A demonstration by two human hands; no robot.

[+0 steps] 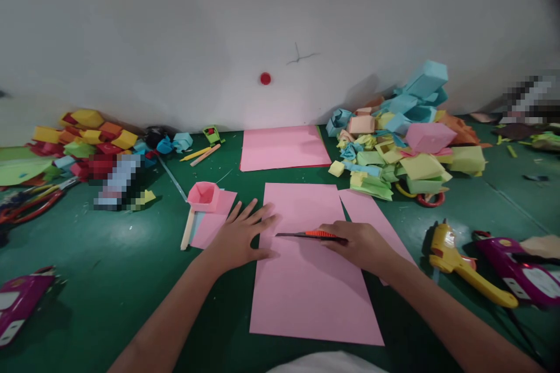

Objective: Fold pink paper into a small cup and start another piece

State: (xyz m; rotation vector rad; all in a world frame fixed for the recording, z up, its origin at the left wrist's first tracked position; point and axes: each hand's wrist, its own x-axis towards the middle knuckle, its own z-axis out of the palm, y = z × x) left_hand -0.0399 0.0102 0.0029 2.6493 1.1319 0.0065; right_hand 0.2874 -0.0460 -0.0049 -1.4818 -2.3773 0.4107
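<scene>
A pink sheet of paper (315, 297) lies in front of me on the green table. My left hand (242, 232) rests spread along the sheet's left edge, fingertips and thumb on the paper. In my right hand (361, 245) is a utility knife (321, 234) with an orange and black body; its tip points left across the sheet. I cannot tell whether the blade touches the paper. Partly under my right forearm lies another pink piece of paper (371, 215). Left of my left hand, a small pink paper box (203, 196) sits on a smaller pink piece (221, 215).
Stacked pink sheets (284, 148) lie by the white wall. Folded paper pieces are heaped at right (420, 157) and left (87, 137). A yellow glue gun (468, 274) and a purple power strip (520, 268) lie at right, another purple power strip (26, 300) at left. Scissors (39, 207) lie far left.
</scene>
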